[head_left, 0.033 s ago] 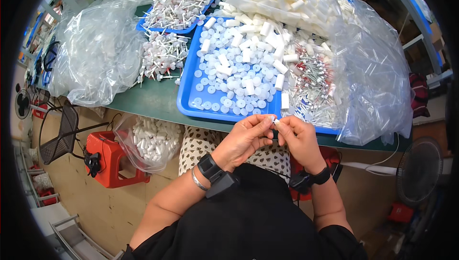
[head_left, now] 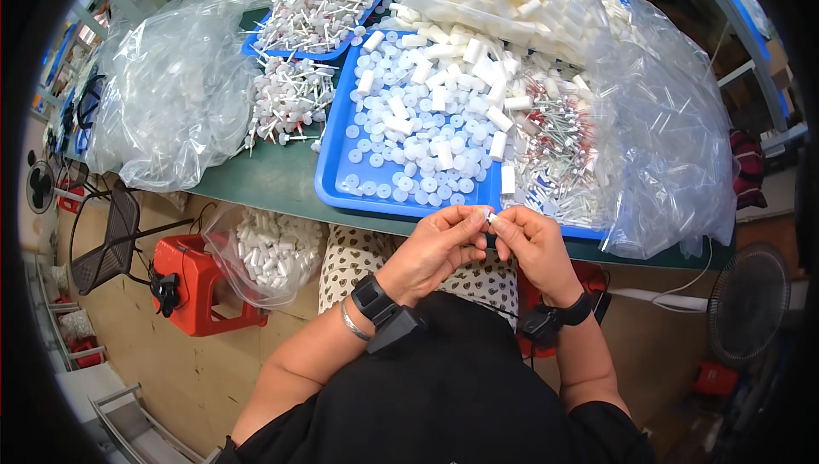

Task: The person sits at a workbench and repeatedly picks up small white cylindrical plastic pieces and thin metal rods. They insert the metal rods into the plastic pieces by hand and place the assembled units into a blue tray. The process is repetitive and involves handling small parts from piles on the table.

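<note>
You hold a small white plastic piece [head_left: 490,217], smooth and matt, pinched between your 2 bare hands. The blue tray [head_left: 334,165] before you is glossy moulded plastic, filled with matt white plastic discs [head_left: 401,157] and tubes [head_left: 444,153]. The bags [head_left: 171,97] around it are thin clear film, crinkled and shiny. The green tabletop [head_left: 264,178] looks smooth and dull. The red stool [head_left: 200,289] is glossy plastic.

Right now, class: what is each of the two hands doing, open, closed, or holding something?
Left hand: closed, fingertips pinching the small white plastic piece.
Right hand: closed, fingertips on the same small white piece.
</note>
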Tool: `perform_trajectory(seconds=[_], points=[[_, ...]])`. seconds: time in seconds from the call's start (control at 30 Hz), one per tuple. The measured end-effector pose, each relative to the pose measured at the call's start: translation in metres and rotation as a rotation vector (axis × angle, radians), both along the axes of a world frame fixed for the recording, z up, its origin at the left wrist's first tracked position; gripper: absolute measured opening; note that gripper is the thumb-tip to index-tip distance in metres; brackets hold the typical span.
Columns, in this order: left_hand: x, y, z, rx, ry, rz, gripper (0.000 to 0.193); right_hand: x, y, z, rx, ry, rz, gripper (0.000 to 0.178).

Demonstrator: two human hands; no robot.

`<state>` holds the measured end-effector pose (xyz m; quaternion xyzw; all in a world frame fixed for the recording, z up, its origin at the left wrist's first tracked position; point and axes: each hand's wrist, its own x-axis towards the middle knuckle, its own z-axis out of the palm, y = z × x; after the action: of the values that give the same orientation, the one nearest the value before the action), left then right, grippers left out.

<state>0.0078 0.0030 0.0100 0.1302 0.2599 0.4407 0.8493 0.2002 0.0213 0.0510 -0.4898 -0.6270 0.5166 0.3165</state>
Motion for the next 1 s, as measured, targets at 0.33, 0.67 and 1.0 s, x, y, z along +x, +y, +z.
perform_trajectory(seconds=[0.33,0.67,1.0], points=[[0.001,0.003,-0.007,-0.018,0.037,-0.012,0.024,-0.014,-0.006,-0.004,0.702,-0.418,-0.015,0.008],[-0.010,0.005,-0.004,-0.027,0.073,0.144,0.029,0.054,0.055,-0.030,0.780,-0.940,-0.037,0.009],[-0.012,0.008,0.004,-0.034,0.104,0.245,0.031,0.036,0.038,-0.001,0.557,-0.534,-0.074,0.006]])
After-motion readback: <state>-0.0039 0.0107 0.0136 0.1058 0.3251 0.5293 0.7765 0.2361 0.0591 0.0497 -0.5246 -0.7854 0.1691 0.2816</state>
